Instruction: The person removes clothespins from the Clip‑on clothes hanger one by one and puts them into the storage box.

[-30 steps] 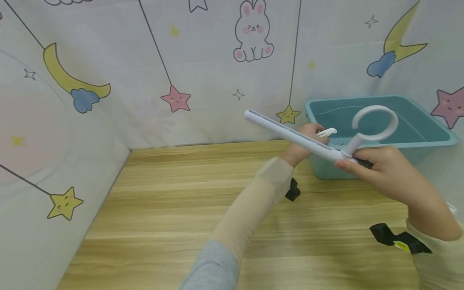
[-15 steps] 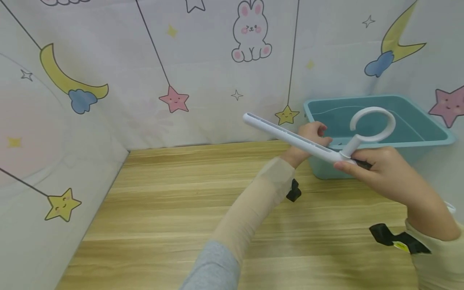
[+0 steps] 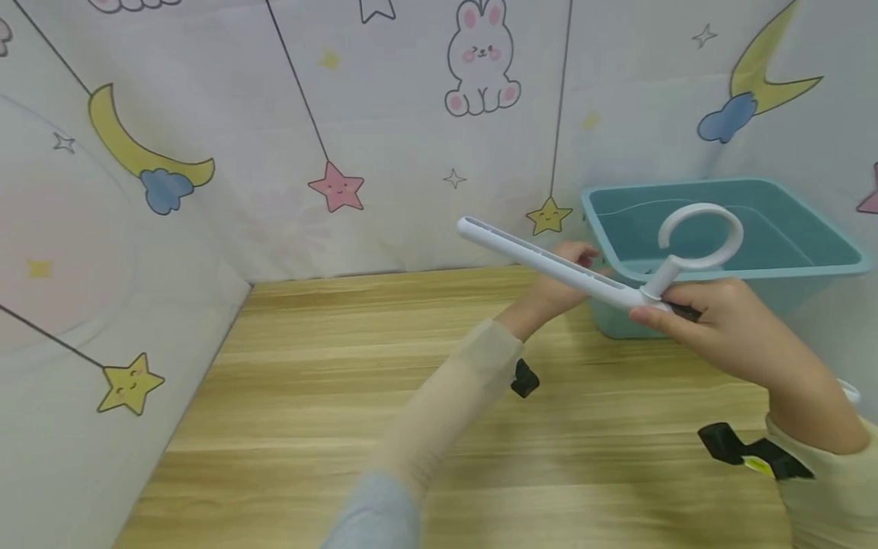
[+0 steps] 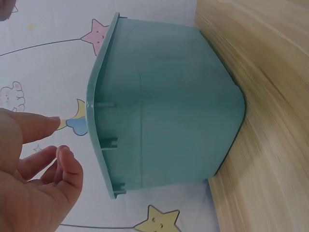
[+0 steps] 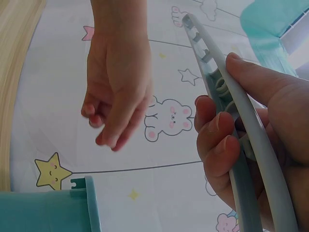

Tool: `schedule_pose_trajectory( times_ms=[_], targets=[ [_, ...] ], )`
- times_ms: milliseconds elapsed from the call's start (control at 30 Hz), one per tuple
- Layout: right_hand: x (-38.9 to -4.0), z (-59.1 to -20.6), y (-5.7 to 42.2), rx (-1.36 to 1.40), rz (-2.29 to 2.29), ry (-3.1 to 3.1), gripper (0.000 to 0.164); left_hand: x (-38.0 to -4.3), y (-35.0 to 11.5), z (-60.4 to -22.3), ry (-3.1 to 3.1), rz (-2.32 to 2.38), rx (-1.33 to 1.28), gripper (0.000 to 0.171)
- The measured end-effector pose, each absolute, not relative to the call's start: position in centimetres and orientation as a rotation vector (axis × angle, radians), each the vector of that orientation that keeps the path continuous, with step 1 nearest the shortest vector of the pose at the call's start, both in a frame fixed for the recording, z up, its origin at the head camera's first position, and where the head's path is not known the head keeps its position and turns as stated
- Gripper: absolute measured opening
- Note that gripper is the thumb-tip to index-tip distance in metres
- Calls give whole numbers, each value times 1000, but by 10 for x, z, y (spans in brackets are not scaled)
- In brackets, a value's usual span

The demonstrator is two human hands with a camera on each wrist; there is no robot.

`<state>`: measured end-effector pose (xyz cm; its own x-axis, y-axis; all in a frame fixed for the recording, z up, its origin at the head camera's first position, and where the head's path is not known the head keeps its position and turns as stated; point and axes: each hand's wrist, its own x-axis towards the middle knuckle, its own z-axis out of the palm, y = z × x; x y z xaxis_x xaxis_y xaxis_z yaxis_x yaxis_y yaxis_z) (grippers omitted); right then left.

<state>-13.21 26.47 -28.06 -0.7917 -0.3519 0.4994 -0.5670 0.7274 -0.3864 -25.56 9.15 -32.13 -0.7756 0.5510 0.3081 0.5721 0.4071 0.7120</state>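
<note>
My right hand (image 3: 727, 328) grips a white clothes hanger (image 3: 542, 257) near its centre, below the round hook, with one arm of the hanger pointing up and left. In the right wrist view, its fingers and thumb wrap the slotted bars of the hanger (image 5: 263, 159). My left hand (image 3: 576, 252) is beside the left wall of the teal plastic bin (image 3: 617, 320), partly covered by the hanger in the head view. The left wrist view has this left hand (image 4: 43, 188) with loosely bent fingers and nothing between them, near the bin's rim (image 4: 91, 92).
The bin stands on the wooden table (image 3: 329, 381) at the back right, against a patterned cloth (image 3: 398, 137). A white object (image 3: 850, 391) peeks out behind my right wrist. Black wrist straps' parts (image 3: 524, 379) hang near both sleeves.
My left hand has let go of a small white object at the bin, no longer visible, and has drawn back left over the rim. The right hand keeps the hanger nearly still.
</note>
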Motion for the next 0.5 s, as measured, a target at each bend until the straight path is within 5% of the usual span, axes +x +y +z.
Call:
schedule_pose_trajectory(
  times_ms=[500],
  targets=[
    [-138,-292,259,733,796,-2579,16,-201,-14,-335,-2756,-947,-1048,34]
  ],
)
